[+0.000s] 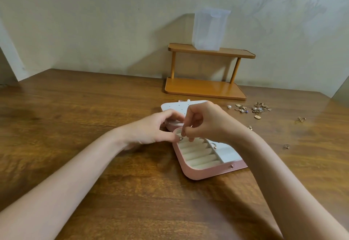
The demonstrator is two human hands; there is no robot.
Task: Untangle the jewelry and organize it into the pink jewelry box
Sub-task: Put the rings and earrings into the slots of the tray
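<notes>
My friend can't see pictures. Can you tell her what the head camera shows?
Both hands, left hand and right hand, pinch a small ring over the ring rolls of an open pink jewelry box on a wooden table. A pile of tangled jewelry lies to the right, before a small wooden shelf.

soft even light; mild blur; edges bowed; faint shadows

Single head view, looking forward and down, close over wooden table [94, 145], wall behind

A brown wooden table [94, 145] meets a pale patterned wall [94, 22], holding a small two-tier wooden shelf [205, 88].
</notes>
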